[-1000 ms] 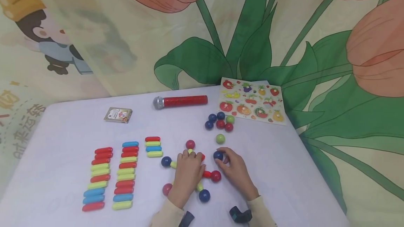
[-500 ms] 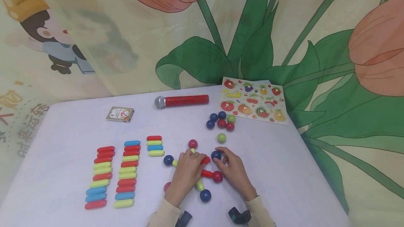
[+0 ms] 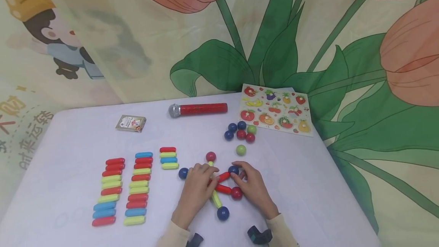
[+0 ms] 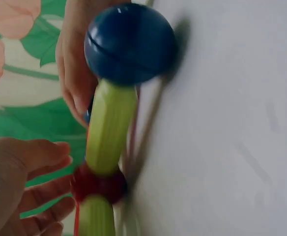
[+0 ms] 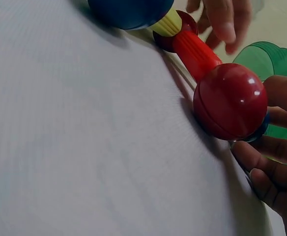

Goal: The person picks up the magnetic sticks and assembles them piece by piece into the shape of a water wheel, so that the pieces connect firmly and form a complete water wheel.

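Observation:
A star-shaped build of rods and balls lies between the hands; its red centre ball point(image 4: 100, 187) shows in the left wrist view. From it a yellow rod point(image 3: 216, 199) runs to a blue ball point(image 3: 223, 213), and a red rod point(image 3: 224, 189) to a red ball point(image 3: 236, 193). My left hand point(image 3: 196, 186) hovers over the middle, its fingers loose and just off the centre ball, covering part of the build. The thumb and fingers of my right hand point(image 3: 255, 186) pinch another blue ball point(image 3: 233, 170) at the outer end of a second red rod point(image 3: 224, 177).
Loose rods point(image 3: 138, 190) lie in columns on the left. Several loose balls point(image 3: 241, 134) cluster behind, with a green ball point(image 3: 241, 150) nearer. At the back are a red toy microphone point(image 3: 202, 109), a small card box point(image 3: 131, 123) and a fruit puzzle board point(image 3: 276, 109).
My right hand has brought the blue ball left to the end of the red rod. My left hand has slid left, and its fingers have come off the rod.

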Tool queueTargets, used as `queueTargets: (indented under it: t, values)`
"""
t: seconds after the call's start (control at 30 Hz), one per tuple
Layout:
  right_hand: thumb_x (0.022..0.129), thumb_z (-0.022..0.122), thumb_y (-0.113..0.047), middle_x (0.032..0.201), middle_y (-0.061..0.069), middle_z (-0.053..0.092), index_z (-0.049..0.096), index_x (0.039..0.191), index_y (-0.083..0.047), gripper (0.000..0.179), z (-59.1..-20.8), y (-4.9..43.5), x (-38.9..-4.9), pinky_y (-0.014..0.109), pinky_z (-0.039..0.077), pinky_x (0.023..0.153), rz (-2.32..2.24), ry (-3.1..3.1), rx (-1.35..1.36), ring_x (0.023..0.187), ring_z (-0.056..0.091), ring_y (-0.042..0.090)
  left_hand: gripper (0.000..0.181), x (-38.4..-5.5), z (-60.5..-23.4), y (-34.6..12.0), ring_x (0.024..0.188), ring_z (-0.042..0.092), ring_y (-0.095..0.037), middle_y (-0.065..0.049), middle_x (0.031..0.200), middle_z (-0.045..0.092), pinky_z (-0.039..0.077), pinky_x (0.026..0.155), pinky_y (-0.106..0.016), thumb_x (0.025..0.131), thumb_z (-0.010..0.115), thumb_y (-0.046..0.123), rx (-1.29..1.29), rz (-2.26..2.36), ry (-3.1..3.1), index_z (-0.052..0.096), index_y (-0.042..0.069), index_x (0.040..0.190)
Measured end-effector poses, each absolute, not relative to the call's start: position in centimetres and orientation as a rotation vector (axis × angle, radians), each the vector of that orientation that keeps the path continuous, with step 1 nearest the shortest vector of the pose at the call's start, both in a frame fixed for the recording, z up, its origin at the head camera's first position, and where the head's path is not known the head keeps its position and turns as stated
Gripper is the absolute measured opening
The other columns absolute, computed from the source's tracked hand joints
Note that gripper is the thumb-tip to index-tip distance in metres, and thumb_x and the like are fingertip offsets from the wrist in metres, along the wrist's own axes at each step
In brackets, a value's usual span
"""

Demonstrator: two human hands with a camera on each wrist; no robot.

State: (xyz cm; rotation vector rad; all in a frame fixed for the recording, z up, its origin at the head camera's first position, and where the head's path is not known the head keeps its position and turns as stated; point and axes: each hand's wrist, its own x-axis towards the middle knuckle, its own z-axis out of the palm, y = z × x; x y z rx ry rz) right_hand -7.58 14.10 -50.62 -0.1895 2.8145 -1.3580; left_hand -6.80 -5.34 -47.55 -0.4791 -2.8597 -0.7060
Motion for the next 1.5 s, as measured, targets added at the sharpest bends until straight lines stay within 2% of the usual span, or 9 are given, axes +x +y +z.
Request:
queueTargets:
  t: [0.27,0.33,0.5,0.7,0.8,0.9,1.07,1.23,1.5]
  values:
    - [0.087,0.071,-0.017,0.099,-0.007,0.058,0.063,0.118,-0.018,0.033,-50.5,14.1,-7.7,0.019,0.047,0.062,-1.326,2.882,-0.160,0.073,0.050,0.006,0.021,-5.3,-48.0,-9.3,0.085,0.057,-0.017,0.001,0.089,0.066,0.048,0.072,-0.033,0.080,0.078,0.024,-0.206,-0.732,-2.814,0.070,0.015,0.097]
    - [0.086,0.072,-0.016,0.102,-0.006,0.059,0.064,0.116,-0.017,0.031,-50.2,14.1,-7.7,0.020,0.050,0.067,-1.292,2.969,-0.191,0.078,0.052,0.005,0.020,-4.9,-48.3,-10.3,0.084,0.059,-0.017,0.002,0.087,0.066,0.050,0.073,-0.034,0.081,0.077,0.024,-0.132,-0.728,-2.844,0.070,0.014,0.097]
    - [0.081,0.076,-0.014,0.103,-0.005,0.063,0.067,0.109,-0.016,0.030,-48.8,13.1,-7.7,0.025,0.053,0.080,-1.108,3.186,-0.530,0.093,0.056,0.008,0.018,-4.2,-48.8,-11.6,0.082,0.061,-0.015,0.004,0.083,0.065,0.053,0.074,-0.034,0.084,0.074,0.027,0.033,-0.781,-2.964,0.068,0.016,0.098]
    - [0.082,0.076,-0.021,0.107,-0.007,0.067,0.070,0.109,-0.020,0.029,-47.8,10.8,-7.7,0.024,0.050,0.081,-0.891,3.062,-0.939,0.095,0.054,0.009,0.016,-3.8,-48.9,-11.6,0.072,0.055,-0.009,0.008,0.075,0.060,0.050,0.065,-0.027,0.087,0.071,0.029,0.093,-0.866,-3.024,0.067,0.017,0.097]
    - [0.085,0.073,-0.026,0.109,-0.007,0.067,0.070,0.111,-0.022,0.026,-47.9,9.8,-7.5,0.024,0.049,0.081,-0.766,2.993,-1.021,0.094,0.053,0.009,0.019,-3.9,-48.8,-11.9,0.076,0.057,-0.011,0.006,0.080,0.062,0.053,0.068,-0.028,0.086,0.072,0.028,0.106,-0.847,-2.995,0.067,0.016,0.099]
    - [0.086,0.072,-0.027,0.109,-0.008,0.067,0.072,0.109,-0.022,0.024,-48.1,9.3,-7.2,0.024,0.047,0.080,-0.720,2.979,-1.042,0.092,0.052,0.010,0.026,-4.4,-48.7,-12.7,0.090,0.061,-0.019,-0.002,0.094,0.064,0.056,0.077,-0.036,0.083,0.075,0.023,0.090,-0.788,-2.922,0.066,0.013,0.105]
    - [0.084,0.074,-0.028,0.106,-0.007,0.063,0.072,0.107,-0.022,0.024,-48.7,8.9,-7.0,0.023,0.045,0.077,-0.691,2.988,-1.039,0.089,0.050,0.010,0.042,-5.8,-48.7,-14.5,0.108,0.056,-0.032,-0.013,0.113,0.058,0.054,0.085,-0.047,0.078,0.079,0.010,0.033,-0.672,-2.862,0.062,0.009,0.116]
    - [0.084,0.073,-0.033,0.096,-0.008,0.057,0.073,0.106,-0.026,0.024,-49.0,8.7,-6.6,0.022,0.039,0.073,-0.584,2.981,-1.025,0.084,0.044,0.009,0.044,-6.8,-49.2,-15.5,0.106,0.056,-0.033,-0.015,0.113,0.058,0.054,0.085,-0.047,0.077,0.079,0.006,0.012,-0.618,-2.927,0.063,0.009,0.118]
    - [0.082,0.076,-0.036,0.093,-0.008,0.057,0.072,0.109,-0.026,0.029,-48.5,8.5,-6.9,0.023,0.040,0.074,-0.556,3.010,-0.984,0.085,0.044,0.009,0.041,-7.9,-48.9,-15.7,0.097,0.058,-0.031,-0.015,0.107,0.059,0.054,0.083,-0.045,0.078,0.079,0.009,-0.004,-0.576,-2.935,0.064,0.006,0.116]
